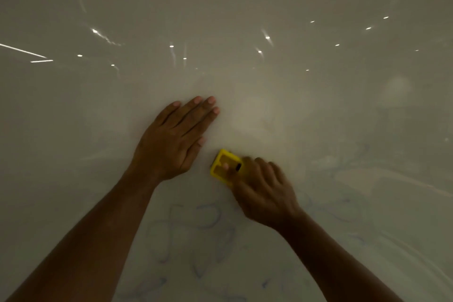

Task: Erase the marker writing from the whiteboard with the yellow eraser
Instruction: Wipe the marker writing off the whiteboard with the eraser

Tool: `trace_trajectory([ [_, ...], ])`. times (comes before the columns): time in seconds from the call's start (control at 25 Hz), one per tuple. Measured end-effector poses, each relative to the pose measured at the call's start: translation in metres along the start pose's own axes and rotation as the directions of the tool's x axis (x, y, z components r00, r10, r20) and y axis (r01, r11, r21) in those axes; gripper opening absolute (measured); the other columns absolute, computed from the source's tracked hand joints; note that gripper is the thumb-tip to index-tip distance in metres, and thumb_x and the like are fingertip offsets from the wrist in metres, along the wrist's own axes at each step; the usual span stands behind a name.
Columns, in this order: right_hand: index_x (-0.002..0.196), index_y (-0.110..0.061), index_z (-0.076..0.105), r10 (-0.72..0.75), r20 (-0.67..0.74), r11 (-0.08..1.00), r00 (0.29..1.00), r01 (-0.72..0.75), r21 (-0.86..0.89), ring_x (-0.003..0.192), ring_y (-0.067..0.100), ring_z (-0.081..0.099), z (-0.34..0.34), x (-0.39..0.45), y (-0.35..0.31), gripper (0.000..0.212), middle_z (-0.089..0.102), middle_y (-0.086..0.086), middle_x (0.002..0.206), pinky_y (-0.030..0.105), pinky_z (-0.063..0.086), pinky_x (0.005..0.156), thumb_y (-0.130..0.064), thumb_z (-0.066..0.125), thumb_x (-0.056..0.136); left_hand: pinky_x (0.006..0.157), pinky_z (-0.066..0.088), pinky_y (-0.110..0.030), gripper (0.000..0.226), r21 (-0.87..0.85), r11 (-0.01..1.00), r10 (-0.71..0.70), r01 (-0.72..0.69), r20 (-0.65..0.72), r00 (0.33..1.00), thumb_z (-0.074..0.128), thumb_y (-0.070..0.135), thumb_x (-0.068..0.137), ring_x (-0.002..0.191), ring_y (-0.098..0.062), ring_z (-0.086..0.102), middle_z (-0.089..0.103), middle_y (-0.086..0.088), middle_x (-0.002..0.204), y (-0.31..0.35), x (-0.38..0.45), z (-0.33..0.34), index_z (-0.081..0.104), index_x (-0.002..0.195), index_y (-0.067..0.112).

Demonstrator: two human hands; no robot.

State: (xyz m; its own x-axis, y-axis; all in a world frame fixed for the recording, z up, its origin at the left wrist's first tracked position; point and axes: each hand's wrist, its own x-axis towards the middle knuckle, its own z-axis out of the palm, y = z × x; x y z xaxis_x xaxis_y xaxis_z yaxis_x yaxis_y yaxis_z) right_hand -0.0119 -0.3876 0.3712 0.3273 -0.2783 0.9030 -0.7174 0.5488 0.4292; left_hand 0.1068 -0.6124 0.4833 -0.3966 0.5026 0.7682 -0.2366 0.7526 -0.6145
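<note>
The whiteboard [220,32] fills the whole view, glossy and dimly lit. My right hand [264,191] grips the yellow eraser [221,167] and presses it against the board, just right of centre. My left hand [171,140] lies flat on the board, fingers together, directly left of and slightly above the eraser. Faint blue marker writing [206,225] shows below both hands, smeared and pale. More faded blue traces [343,211] lie to the right of my right wrist.
Reflected ceiling lights [171,46] dot the upper board. Pale wiped streaks [367,174] curve across the right side. No board edge or frame is visible.
</note>
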Motion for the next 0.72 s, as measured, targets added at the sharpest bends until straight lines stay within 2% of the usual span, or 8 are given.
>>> trace_trajectory([
  [0.08,0.135,-0.015,0.065,0.031,0.006,0.996,1.000,-0.030,-0.083,0.096,0.041,0.062,0.002,0.005,0.007,0.042,0.067,0.027,0.118,0.045,0.045,0.079,-0.026,0.069,0.095,0.131,0.026,-0.046,0.061,0.038,0.998,-0.050,0.050,0.007,0.999,0.032,0.031,0.113,0.165,-0.022,0.026,0.024,-0.002,0.180,-0.019,-0.032,-0.006,0.028,0.172,0.019],
  [0.2,0.139,-0.016,0.059,0.584,-0.113,0.811,0.804,-0.584,0.040,0.100,0.039,0.054,0.014,0.031,-0.016,0.043,0.060,0.023,0.114,0.046,0.038,0.080,-0.031,0.062,0.099,0.130,0.028,-0.048,0.061,0.062,0.993,-0.107,0.105,0.028,0.994,0.034,0.031,0.113,0.165,-0.024,0.028,0.024,-0.004,0.179,-0.031,-0.065,-0.014,0.028,0.172,0.018],
  [0.28,0.127,-0.014,0.071,0.213,0.001,0.968,0.977,-0.211,0.134,0.095,0.039,0.058,0.028,0.029,-0.069,0.034,0.063,0.021,0.107,0.046,0.040,0.075,-0.025,0.068,0.095,0.131,0.026,-0.048,0.060,0.054,0.989,-0.141,0.138,0.047,0.989,0.034,0.032,0.113,0.164,-0.024,0.029,0.025,-0.004,0.179,-0.033,-0.072,-0.018,0.029,0.171,0.017],
  [0.36,0.121,-0.020,0.078,-0.352,0.027,0.925,0.936,0.343,0.165,0.099,0.036,0.065,0.032,0.017,-0.100,0.030,0.072,0.017,0.110,0.042,0.046,0.080,-0.022,0.071,0.092,0.132,0.024,-0.046,0.059,0.052,0.989,-0.140,0.137,0.073,0.987,0.032,0.033,0.114,0.164,-0.024,0.029,0.025,-0.003,0.179,-0.039,-0.078,-0.021,0.030,0.171,0.018],
  [0.44,0.126,-0.024,0.075,-0.281,0.026,0.956,0.959,0.277,0.098,0.101,0.036,0.064,0.037,0.023,-0.094,0.038,0.072,0.020,0.116,0.042,0.045,0.083,-0.022,0.073,0.088,0.132,0.024,-0.047,0.059,0.056,0.988,-0.150,0.145,0.096,0.984,0.031,0.034,0.114,0.164,-0.024,0.028,0.024,-0.003,0.179,-0.045,-0.090,-0.024,0.030,0.171,0.019],
  [0.56,0.144,-0.025,0.061,0.374,-0.020,0.916,0.927,-0.366,0.162,0.098,0.039,0.055,0.041,0.036,-0.095,0.048,0.064,0.021,0.123,0.046,0.040,0.081,-0.026,0.065,0.096,0.132,0.023,-0.048,0.058,0.072,0.970,-0.236,0.230,0.093,0.967,0.032,0.035,0.115,0.164,-0.025,0.028,0.025,-0.004,0.179,-0.041,-0.108,-0.024,0.031,0.171,0.018],
  [0.64,0.139,-0.022,0.064,0.094,0.012,0.974,0.996,-0.094,0.206,0.099,0.038,0.056,0.045,0.022,-0.126,0.044,0.066,0.024,0.120,0.045,0.043,0.081,-0.019,0.064,0.095,0.132,0.022,-0.049,0.059,0.049,0.953,-0.301,0.298,0.079,0.950,0.034,0.034,0.114,0.164,-0.025,0.028,0.024,-0.003,0.178,-0.034,-0.111,-0.024,0.031,0.170,0.018],
  [0.72,0.128,-0.021,0.074,-0.367,0.063,0.911,0.928,0.346,0.224,0.102,0.036,0.065,0.040,0.008,-0.136,0.035,0.072,0.021,0.117,0.043,0.044,0.085,-0.014,0.056,0.098,0.132,0.021,-0.050,0.060,0.024,0.949,-0.316,0.315,0.099,0.943,0.034,0.035,0.114,0.164,-0.026,0.027,0.023,-0.003,0.178,-0.034,-0.111,-0.026,0.030,0.170,0.018],
])
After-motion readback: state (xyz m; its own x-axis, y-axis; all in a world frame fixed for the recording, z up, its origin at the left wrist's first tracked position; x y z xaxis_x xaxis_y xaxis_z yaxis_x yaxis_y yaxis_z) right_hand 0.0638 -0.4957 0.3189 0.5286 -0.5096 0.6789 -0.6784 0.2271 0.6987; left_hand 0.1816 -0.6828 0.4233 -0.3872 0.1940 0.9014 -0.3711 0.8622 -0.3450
